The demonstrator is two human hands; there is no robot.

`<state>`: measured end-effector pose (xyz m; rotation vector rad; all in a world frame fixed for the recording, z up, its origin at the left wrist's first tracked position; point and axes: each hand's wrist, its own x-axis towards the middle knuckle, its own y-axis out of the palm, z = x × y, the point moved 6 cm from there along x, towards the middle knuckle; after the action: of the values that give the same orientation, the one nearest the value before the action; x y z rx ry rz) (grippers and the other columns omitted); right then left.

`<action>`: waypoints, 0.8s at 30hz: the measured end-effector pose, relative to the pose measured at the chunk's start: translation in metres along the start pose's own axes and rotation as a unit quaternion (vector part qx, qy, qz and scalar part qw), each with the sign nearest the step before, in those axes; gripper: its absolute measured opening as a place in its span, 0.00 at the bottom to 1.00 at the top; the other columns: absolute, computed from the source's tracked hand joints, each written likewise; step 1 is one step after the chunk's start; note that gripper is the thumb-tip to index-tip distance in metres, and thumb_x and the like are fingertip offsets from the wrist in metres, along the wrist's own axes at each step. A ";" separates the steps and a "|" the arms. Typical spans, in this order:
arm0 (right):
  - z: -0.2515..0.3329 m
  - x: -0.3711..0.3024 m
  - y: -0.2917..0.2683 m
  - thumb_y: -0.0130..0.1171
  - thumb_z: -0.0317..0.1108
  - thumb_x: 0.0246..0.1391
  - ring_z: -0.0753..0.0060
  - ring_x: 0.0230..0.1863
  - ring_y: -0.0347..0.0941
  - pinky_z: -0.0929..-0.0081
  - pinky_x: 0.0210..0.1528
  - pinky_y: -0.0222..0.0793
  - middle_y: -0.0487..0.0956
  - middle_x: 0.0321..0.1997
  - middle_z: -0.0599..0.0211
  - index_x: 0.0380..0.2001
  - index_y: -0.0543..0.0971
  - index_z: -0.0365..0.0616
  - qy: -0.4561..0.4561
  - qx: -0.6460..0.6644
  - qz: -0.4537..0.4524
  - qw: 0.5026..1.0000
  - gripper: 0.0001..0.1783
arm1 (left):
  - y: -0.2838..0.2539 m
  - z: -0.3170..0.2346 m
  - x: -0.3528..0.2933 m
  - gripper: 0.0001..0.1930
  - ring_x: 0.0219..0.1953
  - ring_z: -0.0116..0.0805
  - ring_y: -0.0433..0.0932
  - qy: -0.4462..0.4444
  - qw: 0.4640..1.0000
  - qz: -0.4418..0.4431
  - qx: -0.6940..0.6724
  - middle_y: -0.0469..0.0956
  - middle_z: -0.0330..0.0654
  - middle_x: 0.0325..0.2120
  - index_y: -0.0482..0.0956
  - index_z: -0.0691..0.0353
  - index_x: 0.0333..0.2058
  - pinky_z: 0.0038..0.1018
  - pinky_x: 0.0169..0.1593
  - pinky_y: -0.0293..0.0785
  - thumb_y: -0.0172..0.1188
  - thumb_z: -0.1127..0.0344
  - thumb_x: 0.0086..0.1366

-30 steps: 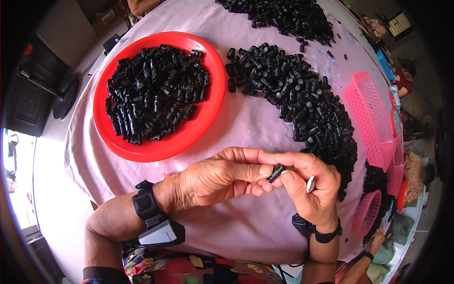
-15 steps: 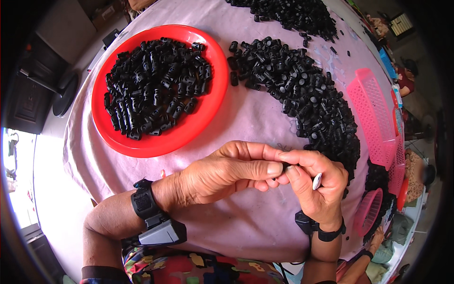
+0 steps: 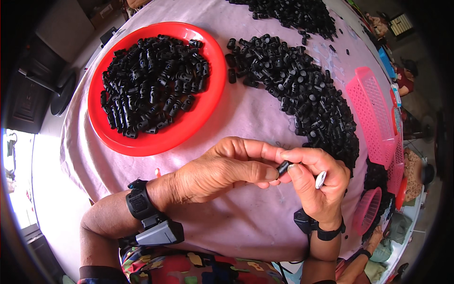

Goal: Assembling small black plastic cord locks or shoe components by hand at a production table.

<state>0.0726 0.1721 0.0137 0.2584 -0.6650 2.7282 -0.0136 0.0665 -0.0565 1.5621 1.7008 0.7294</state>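
Note:
In front of me, both hands meet over the cloth. My left hand [image 3: 231,165] pinches a small black cord lock [image 3: 283,167], a short plastic cylinder, between thumb and forefinger. My right hand [image 3: 319,182] grips its other end with thumb and forefinger, hiding that end. A thin white object [image 3: 320,179] pokes out of the curled right fingers; its kind cannot be made out. Ahead to the left, a red round plate [image 3: 215,99] bears many similar black cord locks [image 3: 151,85]. Beyond the right hand lies a curved heap of loose black pieces [image 3: 302,90], some showing round flat ends.
A pink cloth [image 3: 236,123] covers the table. Another black heap [image 3: 293,16] lies at the far edge. Pink perforated baskets [image 3: 371,113] and a pink round basket [image 3: 368,210] line the right side. Another person's forearm [image 3: 359,265] shows at lower right.
More of the black cord lock shows between my fingertips now. My left thumb has drawn back slightly to the left. Both hands stay joined at the same place.

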 end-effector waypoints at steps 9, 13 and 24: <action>0.001 0.001 -0.001 0.52 0.22 0.56 0.74 0.28 0.78 0.79 0.28 0.77 0.81 0.35 0.54 0.39 0.78 0.32 -0.009 -0.007 -0.007 1.000 0.09 | -0.002 0.002 0.000 0.18 0.48 0.30 0.77 -0.009 1.000 -0.011 -0.023 0.78 0.41 0.44 0.74 0.66 0.51 0.25 0.53 0.73 0.59 0.74 0.62; 0.000 0.001 -0.001 0.52 0.22 0.56 0.75 0.28 0.78 0.79 0.28 0.77 0.81 0.35 0.54 0.39 0.78 0.32 -0.011 -0.004 -0.010 1.000 0.09 | 0.000 0.000 0.000 0.17 0.47 0.29 0.77 -0.009 1.000 -0.007 -0.021 0.78 0.41 0.44 0.75 0.66 0.51 0.25 0.53 0.72 0.59 0.74 0.62; -0.008 0.002 -0.017 0.56 0.22 0.57 0.96 0.20 0.56 0.91 0.22 0.51 0.69 0.19 0.85 0.39 0.79 0.34 0.037 -0.005 -0.134 0.990 0.07 | -0.004 -0.038 -0.016 0.17 0.33 0.25 0.75 0.111 0.980 -0.151 0.069 0.77 0.39 0.34 0.74 0.64 0.47 0.21 0.42 0.71 0.58 0.71 0.58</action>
<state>0.0758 0.1910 0.0139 0.2241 -0.5790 2.4647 -0.0458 0.0518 -0.0349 1.3052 2.1366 0.6578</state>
